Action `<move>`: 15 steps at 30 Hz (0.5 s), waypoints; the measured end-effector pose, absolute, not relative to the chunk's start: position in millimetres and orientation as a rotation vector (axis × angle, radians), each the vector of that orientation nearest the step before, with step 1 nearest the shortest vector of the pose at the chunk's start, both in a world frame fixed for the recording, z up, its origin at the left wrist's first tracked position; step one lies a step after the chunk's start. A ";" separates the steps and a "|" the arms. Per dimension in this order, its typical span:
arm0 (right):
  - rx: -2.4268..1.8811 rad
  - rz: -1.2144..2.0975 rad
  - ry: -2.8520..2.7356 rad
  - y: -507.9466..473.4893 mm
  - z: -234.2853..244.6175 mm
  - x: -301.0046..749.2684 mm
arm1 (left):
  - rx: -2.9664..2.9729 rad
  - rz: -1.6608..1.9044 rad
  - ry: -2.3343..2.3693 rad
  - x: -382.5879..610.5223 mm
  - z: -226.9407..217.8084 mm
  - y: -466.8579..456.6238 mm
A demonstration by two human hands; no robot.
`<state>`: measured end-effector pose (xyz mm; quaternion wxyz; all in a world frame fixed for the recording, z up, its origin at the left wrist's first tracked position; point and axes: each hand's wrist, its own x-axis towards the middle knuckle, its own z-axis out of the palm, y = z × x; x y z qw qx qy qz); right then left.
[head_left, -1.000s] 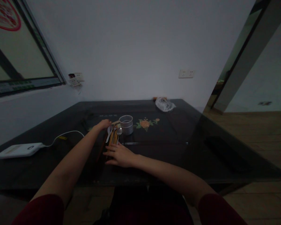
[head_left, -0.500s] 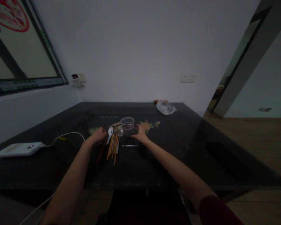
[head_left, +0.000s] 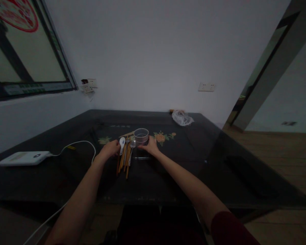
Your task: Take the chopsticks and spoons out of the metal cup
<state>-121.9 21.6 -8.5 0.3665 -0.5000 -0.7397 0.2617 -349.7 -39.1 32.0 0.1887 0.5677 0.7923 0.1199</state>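
On the dark glass-topped table (head_left: 183, 170) lies a bundle of wooden chopsticks (head_left: 124, 158) with a white spoon (head_left: 122, 143) and a metal spoon (head_left: 132, 144) among them. A clear round cup (head_left: 141, 135) stands just right of them. My left hand (head_left: 111, 148) rests curled on the left side of the chopsticks, touching them. My right hand (head_left: 150, 146) is wrapped around the near right side of the cup. A flat dark thing lies under the cup's front.
A white device (head_left: 24, 158) with a white cable (head_left: 79, 144) lies at the table's left. A crumpled clear plastic bag (head_left: 182, 118) sits at the far edge. Flower decorations (head_left: 163, 137) show under the glass. Wall sockets are behind; a doorway opens at right.
My right hand went from the near ends of the chopsticks up to the cup and closed on it. My left hand drew back a little onto the chopsticks' left side.
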 end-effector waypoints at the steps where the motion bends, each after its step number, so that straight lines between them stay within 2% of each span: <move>1: -1.269 0.666 -1.910 18.0 -8.6 -120.7 | 1.616 0.323 2.241 -350.1 31.6 -38.5; 9: -1.210 0.696 -1.970 -9.0 -6.7 -119.5 | 1.769 0.353 2.500 -340.6 45.3 -48.8; 15: -1.115 0.682 -2.039 -13.8 -5.2 -114.9 | 2.000 0.849 2.519 -313.8 66.8 -59.9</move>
